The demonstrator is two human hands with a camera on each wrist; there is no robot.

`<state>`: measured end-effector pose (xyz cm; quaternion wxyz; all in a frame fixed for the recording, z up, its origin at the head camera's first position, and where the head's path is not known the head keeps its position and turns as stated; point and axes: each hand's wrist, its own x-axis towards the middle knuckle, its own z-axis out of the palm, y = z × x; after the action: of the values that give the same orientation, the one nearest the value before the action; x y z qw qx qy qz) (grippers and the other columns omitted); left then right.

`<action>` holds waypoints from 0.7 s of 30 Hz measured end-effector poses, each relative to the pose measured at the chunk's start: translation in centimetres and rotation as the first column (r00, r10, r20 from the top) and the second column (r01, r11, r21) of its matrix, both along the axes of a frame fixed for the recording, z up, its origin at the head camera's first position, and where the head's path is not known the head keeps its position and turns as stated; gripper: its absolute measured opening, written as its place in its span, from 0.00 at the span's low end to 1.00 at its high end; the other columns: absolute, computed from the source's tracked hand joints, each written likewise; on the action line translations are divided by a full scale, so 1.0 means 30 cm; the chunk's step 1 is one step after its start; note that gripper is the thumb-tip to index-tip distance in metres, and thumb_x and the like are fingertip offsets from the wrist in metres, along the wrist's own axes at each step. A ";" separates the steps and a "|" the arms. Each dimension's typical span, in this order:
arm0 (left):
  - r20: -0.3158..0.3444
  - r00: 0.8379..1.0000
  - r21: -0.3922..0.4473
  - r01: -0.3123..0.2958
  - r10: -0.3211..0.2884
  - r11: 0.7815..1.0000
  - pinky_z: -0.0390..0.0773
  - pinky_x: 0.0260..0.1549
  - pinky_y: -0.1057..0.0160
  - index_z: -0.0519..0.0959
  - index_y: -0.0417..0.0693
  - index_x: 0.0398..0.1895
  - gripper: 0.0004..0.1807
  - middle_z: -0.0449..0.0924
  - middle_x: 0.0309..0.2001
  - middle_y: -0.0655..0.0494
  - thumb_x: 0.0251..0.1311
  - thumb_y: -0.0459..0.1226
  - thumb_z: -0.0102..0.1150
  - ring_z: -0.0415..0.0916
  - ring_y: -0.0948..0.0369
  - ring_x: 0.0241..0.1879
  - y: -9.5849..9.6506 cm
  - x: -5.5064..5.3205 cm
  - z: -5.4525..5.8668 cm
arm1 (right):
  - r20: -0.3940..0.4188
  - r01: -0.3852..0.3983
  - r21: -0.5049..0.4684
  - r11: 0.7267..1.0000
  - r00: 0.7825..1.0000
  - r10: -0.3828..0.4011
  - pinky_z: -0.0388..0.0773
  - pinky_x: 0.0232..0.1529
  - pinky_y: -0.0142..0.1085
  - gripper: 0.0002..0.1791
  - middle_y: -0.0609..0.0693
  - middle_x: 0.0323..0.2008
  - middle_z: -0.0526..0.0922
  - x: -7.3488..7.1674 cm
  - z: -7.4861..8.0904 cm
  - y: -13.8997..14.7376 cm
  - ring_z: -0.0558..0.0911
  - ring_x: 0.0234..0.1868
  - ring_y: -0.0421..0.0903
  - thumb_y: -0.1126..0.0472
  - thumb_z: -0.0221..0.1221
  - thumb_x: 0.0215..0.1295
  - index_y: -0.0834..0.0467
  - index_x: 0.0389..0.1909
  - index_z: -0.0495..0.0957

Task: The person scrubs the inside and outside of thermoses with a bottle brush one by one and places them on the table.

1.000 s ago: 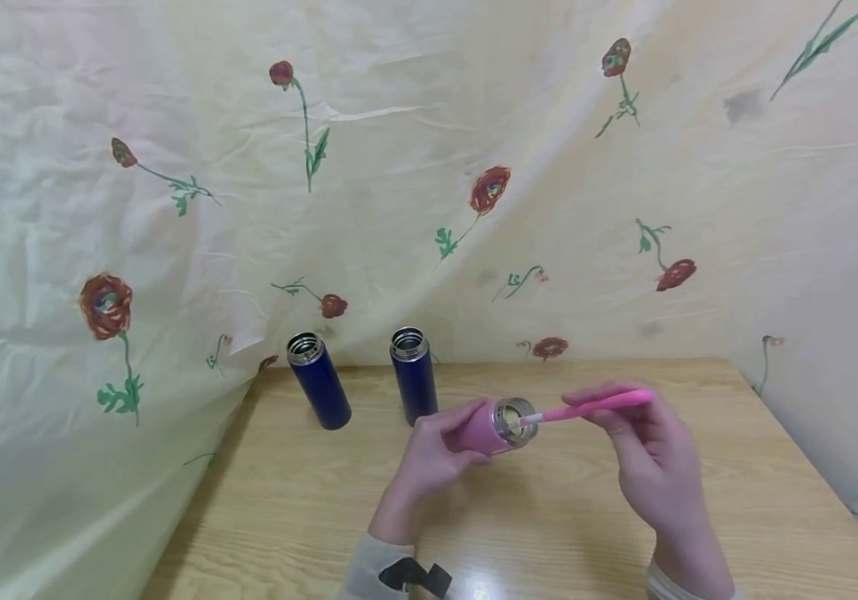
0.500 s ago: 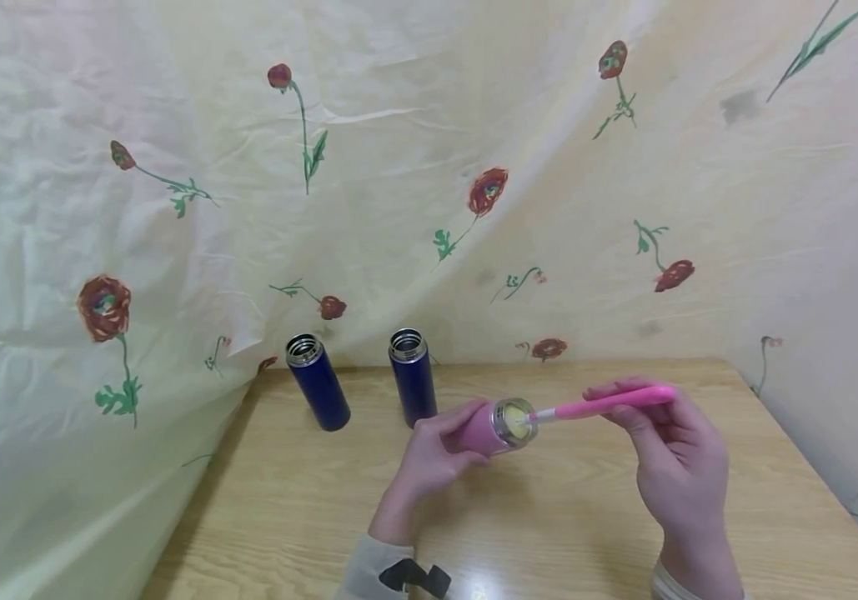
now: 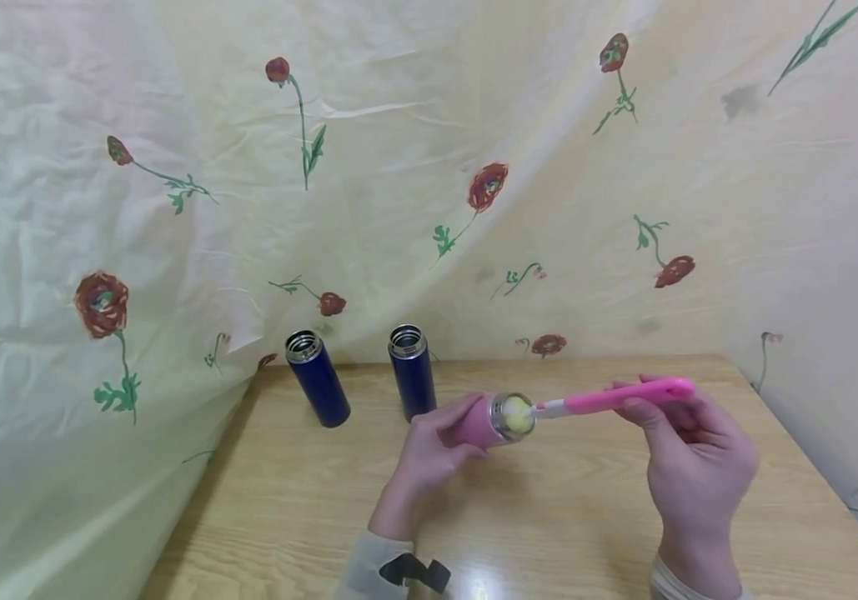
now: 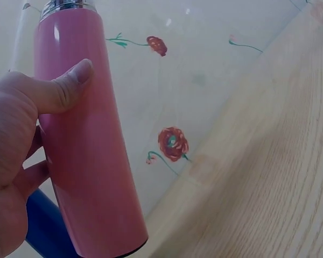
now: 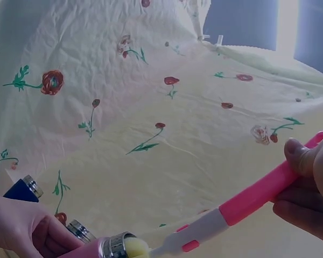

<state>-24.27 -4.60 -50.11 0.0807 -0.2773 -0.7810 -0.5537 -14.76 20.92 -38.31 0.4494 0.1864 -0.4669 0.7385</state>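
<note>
My left hand (image 3: 429, 454) grips a pink metal flask (image 3: 477, 422), tilted with its lidless steel mouth toward the right. In the left wrist view the thumb lies across the flask's side (image 4: 89, 145). My right hand (image 3: 702, 475) pinches the pink handle of a sponge bottle brush (image 3: 616, 397) between thumb and fingers. The brush's pale yellow sponge head (image 5: 135, 247) bulges at the flask's mouth, and the rest of it is hidden inside. A white neck with pink tabs (image 5: 202, 234) joins sponge and handle.
Two dark blue flasks, one at the left (image 3: 319, 385) and one nearer the left hand (image 3: 413, 379), stand lidless at the back of the wooden table (image 3: 286, 517). A flowered cloth (image 3: 398, 208) hangs behind and along the sides.
My right hand has moved rightward with the brush, and more of the neck and yellow sponge shows at the flask's mouth. The left hand and pink flask stay nearly in place.
</note>
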 end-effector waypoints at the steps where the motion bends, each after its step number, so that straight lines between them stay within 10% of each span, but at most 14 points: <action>1: -0.008 1.000 -0.005 -0.009 0.009 1.000 0.74 0.70 0.52 0.82 0.55 0.71 0.44 0.83 0.66 0.60 0.46 0.24 0.83 0.79 0.57 0.67 0.000 -0.001 0.000 | 0.012 0.009 -0.032 0.999 1.000 -0.009 0.89 0.39 0.40 0.15 0.69 0.35 0.90 0.002 0.003 -0.001 0.93 0.36 0.53 0.94 0.63 0.52 0.92 0.42 0.74; 8: -0.149 0.988 0.027 -0.025 0.029 0.999 0.76 0.69 0.53 0.83 0.45 0.68 0.43 0.83 0.65 0.50 0.41 0.23 0.85 0.81 0.52 0.65 0.004 -0.010 -0.004 | 0.048 0.055 -0.203 0.978 0.998 -0.047 0.89 0.33 0.43 0.18 0.69 0.31 0.88 0.012 0.023 -0.007 0.92 0.30 0.55 0.95 0.64 0.48 0.93 0.42 0.74; 14: -0.316 0.946 0.034 -0.072 0.080 0.997 0.76 0.69 0.50 0.83 0.41 0.67 0.44 0.83 0.65 0.48 0.37 0.25 0.86 0.81 0.50 0.65 0.012 -0.021 -0.019 | 0.134 0.193 -0.233 0.953 0.977 -0.165 0.88 0.30 0.41 0.20 0.68 0.29 0.88 0.019 0.030 -0.025 0.90 0.26 0.52 0.87 0.73 0.48 0.91 0.40 0.76; 21: -0.338 0.932 0.023 -0.129 0.129 0.991 0.77 0.68 0.50 0.83 0.41 0.65 0.44 0.84 0.64 0.48 0.36 0.26 0.88 0.82 0.50 0.64 0.019 -0.019 -0.024 | 0.214 0.217 -0.182 0.959 0.961 -0.176 0.88 0.28 0.39 0.21 0.65 0.28 0.86 0.023 0.026 -0.022 0.88 0.23 0.50 0.83 0.75 0.51 0.89 0.41 0.76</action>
<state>-24.83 -4.02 -50.85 0.2500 -0.3165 -0.7718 -0.4916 -14.07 20.24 -37.54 0.4893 0.0183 -0.4472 0.7485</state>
